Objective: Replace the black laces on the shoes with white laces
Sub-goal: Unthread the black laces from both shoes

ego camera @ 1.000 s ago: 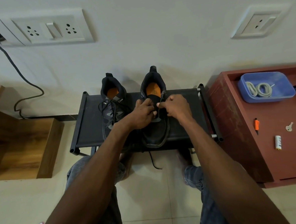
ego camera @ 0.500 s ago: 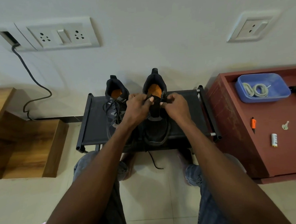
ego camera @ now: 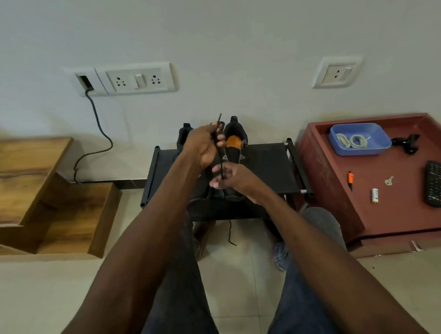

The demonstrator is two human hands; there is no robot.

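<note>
Two black shoes with orange insoles stand on a low black rack (ego camera: 268, 164). The right shoe (ego camera: 234, 142) shows its open tongue; the left shoe (ego camera: 185, 133) is mostly hidden behind my left hand. My left hand (ego camera: 205, 144) is raised above the shoes and grips a black lace (ego camera: 219, 151) that runs down taut. My right hand (ego camera: 230, 178) sits lower over the right shoe's toe, fingers curled around the same lace. A loose lace end hangs below the rack. White laces (ego camera: 352, 141) lie coiled in a blue tray (ego camera: 378, 134) at the right.
A red cabinet top (ego camera: 397, 207) on the right carries the tray, a remote (ego camera: 435, 187), a battery, a key, an orange-tipped tool and a black clip. Wooden steps (ego camera: 35, 188) stand at the left. A black cable hangs from the wall sockets. My knees are below the rack.
Both hands left the right shoe's collar. My left hand rose, pulling the black lace up out of the shoe, and my right hand dropped lower along the lace. The view tilted up.
</note>
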